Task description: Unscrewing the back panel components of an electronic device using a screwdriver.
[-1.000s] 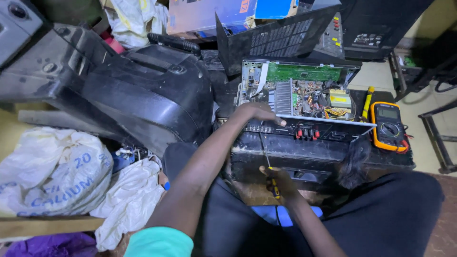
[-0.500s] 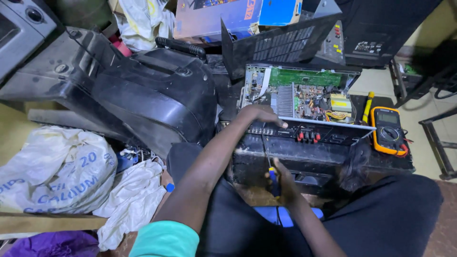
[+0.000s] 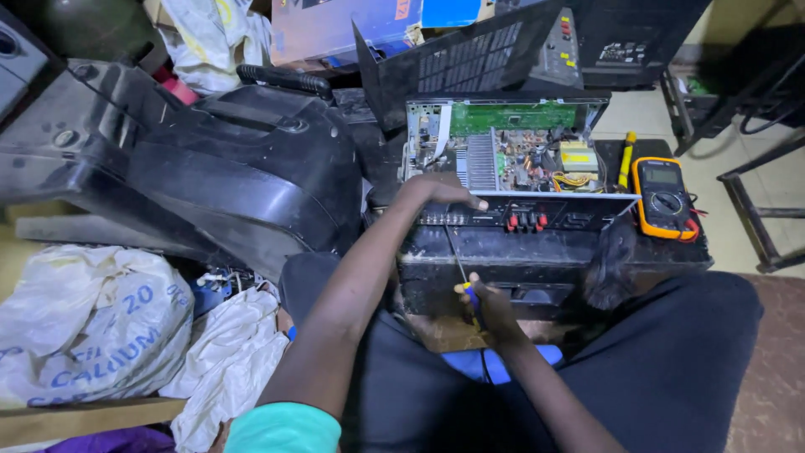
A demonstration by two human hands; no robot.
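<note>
In the cluttered workshop, the left hand [image 3: 440, 191] steadied the open amplifier [image 3: 511, 180] while the right hand [image 3: 489, 306], gripping the screwdriver [image 3: 463, 273], needed its tip square on the screw.

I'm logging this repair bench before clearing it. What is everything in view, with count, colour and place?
opened amplifier: one, black case, green board, centre
screwdriver: one, thin shaft, blue-yellow handle, at the amplifier's rear panel
multimeter: one, orange-black, right of the amplifier
yellow tool: one, beside the multimeter
black plastic housing: one, large, left
white sacks: two, lower left
vented black cover: one, leaning behind the amplifier
left hand: one, resting on the amplifier's rear edge
right hand: one, gripping the screwdriver
</note>
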